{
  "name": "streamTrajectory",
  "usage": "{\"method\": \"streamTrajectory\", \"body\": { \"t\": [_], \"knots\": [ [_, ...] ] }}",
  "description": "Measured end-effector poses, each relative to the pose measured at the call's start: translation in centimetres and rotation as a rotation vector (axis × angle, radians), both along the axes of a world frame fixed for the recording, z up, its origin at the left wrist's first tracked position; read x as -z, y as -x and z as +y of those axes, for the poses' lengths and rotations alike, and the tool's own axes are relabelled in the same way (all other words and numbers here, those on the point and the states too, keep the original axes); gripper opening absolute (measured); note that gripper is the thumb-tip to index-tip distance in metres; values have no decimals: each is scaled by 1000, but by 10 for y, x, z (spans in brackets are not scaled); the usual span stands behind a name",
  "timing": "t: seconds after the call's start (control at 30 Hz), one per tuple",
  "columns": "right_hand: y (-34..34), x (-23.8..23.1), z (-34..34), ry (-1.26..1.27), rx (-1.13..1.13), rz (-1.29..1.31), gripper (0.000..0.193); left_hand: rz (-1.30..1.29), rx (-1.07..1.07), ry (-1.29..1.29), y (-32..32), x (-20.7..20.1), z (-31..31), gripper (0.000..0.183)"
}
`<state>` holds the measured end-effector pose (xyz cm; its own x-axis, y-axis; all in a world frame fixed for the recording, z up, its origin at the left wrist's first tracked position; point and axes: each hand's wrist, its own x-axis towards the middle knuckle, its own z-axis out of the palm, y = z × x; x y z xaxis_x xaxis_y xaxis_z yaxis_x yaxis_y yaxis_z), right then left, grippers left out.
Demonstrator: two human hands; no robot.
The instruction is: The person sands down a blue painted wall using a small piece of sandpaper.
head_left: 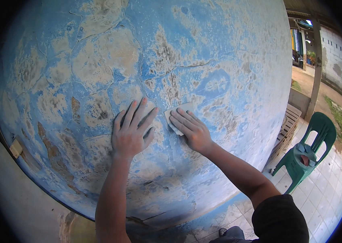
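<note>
Before me stands a wall with worn blue paint, pale bare patches and long cracks. My left hand lies flat against it with the fingers spread, holding nothing. To its right, my right hand presses a pale, thin sheet to the wall, perhaps sandpaper. The sheet's upper and left edges show past my fingers; the rest is hidden under the hand. Dusty whitish smears surround both hands.
A green plastic chair with a bluish-grey item on its seat stands at the right on white floor tiles. Behind it are slatted wooden pieces and a post. A small light-coloured block is at the wall's left edge.
</note>
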<state>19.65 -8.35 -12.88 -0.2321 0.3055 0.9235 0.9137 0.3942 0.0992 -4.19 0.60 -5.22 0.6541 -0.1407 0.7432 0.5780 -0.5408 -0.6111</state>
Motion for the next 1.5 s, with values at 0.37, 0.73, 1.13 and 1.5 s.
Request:
{"method": "streamTrajectory", "body": {
  "t": [0.37,0.73,1.13,1.5],
  "knots": [
    [-5,12,10,-67,51,55,72,-19,-15,4,-1,1,1,61],
    [-8,3,3,-18,59,-46,60,-52,-30,34,-3,3,2,61],
    [-23,12,-4,-30,100,-80,66,-75,-43,73,-6,10,2,65],
    [-24,10,0,-28,21,-53,67,-137,-29,68,-11,21,0,67]
  ]
}}
